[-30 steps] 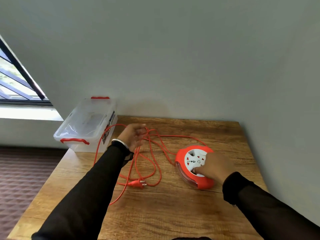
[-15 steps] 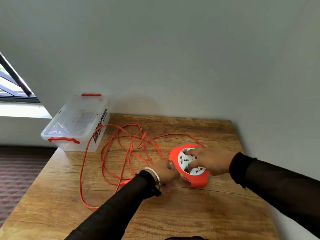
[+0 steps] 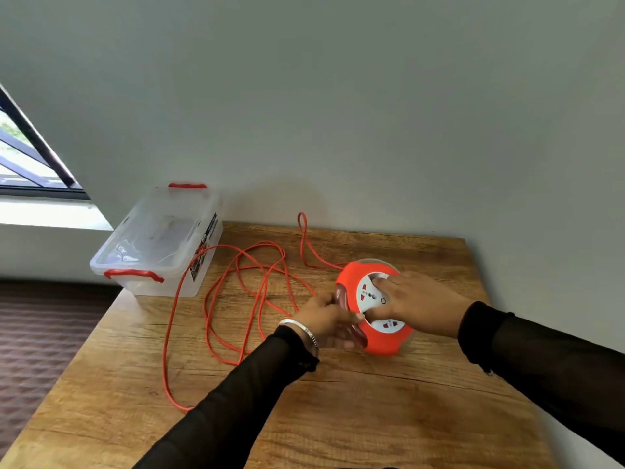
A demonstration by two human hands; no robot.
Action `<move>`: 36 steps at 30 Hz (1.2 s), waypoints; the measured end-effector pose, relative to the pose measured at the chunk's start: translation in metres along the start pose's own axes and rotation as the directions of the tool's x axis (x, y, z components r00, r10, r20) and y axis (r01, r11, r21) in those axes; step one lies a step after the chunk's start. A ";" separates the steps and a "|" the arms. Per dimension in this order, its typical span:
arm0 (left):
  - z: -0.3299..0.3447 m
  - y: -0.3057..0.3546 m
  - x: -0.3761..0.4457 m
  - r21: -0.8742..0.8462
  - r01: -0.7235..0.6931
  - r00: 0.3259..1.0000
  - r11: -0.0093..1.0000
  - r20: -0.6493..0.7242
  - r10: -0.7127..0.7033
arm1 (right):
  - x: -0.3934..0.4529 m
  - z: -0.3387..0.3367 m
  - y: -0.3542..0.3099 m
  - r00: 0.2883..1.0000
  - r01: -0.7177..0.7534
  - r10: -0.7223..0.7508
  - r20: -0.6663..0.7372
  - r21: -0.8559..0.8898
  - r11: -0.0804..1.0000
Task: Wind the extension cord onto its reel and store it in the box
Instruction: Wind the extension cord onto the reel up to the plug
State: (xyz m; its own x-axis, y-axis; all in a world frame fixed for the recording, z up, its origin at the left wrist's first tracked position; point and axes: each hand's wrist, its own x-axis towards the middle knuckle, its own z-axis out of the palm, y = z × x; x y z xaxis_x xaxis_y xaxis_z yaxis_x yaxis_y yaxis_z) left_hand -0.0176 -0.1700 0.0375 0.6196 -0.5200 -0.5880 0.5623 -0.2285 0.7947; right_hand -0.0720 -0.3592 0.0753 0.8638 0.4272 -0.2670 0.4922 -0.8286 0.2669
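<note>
An orange cord reel (image 3: 378, 340) with a white socket face lies flat on the wooden table (image 3: 372, 418), right of centre. My right hand (image 3: 412, 304) rests on top of the reel, fingers pressed into its white centre. My left hand (image 3: 323, 319) grips the reel's left rim, where the cord enters. The orange extension cord (image 3: 252, 292) sprawls in loose loops across the table to the left, with one loop standing up against the wall. A clear plastic box (image 3: 159, 242) with red handles sits open at the table's far left corner.
A grey wall runs along the table's back and right edges. The box overhangs the table's left edge slightly. A window and sill lie beyond the box at left, with brown patterned floor below. A cord loop trails near the table's front left.
My left hand left the cord loops near the box and came to the reel's left rim. The cord loops have shifted, and one loop now rises by the wall.
</note>
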 end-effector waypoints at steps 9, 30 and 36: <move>0.020 -0.005 0.010 0.147 -0.143 0.988 0.979 -0.043 0.151 | -0.014 0.013 -0.018 0.935 -0.353 0.353 0.018 0.110 0.929; 0.034 -0.028 0.013 -0.002 -0.331 0.940 0.943 -0.082 0.330 | 0.003 0.021 -0.041 0.583 0.059 0.395 0.710 0.448 -0.892; 0.027 -0.027 0.014 -0.055 -0.261 0.965 0.964 -0.033 0.260 | -0.004 0.016 -0.042 0.621 -0.068 0.393 0.678 0.547 -0.834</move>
State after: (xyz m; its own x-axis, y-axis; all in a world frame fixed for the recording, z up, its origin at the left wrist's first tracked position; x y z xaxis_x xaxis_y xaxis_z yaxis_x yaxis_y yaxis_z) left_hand -0.0385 -0.1935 0.0117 0.7622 -0.5339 -0.3661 0.4102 -0.0391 0.9111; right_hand -0.0980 -0.3317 0.0507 0.6577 -0.3059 -0.6884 -0.5284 0.4640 -0.7110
